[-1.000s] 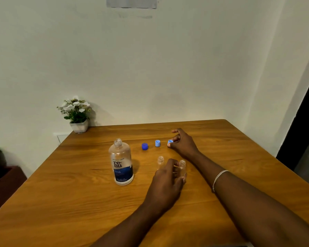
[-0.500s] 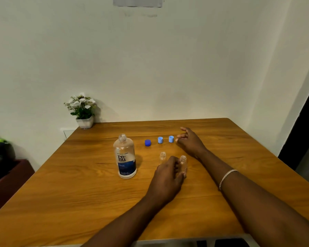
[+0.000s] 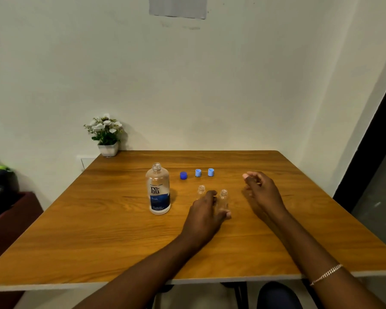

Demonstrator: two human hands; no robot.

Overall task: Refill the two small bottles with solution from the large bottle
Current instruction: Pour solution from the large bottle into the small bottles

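Gripping one small bottle, it seems, left hand, right hand loosely curled, empty.

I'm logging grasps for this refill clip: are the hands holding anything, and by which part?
The left hand grips the small bottle nearer the right hand low on its body, between thumb and fingers; the right hand holds nothing.

The large bottle carries a white label reading "re-nu" in dark letters, with a smaller line of capitals above it and a word on the blue band below, both too small to read. The print on the sheet of paper on the wall is illegible.
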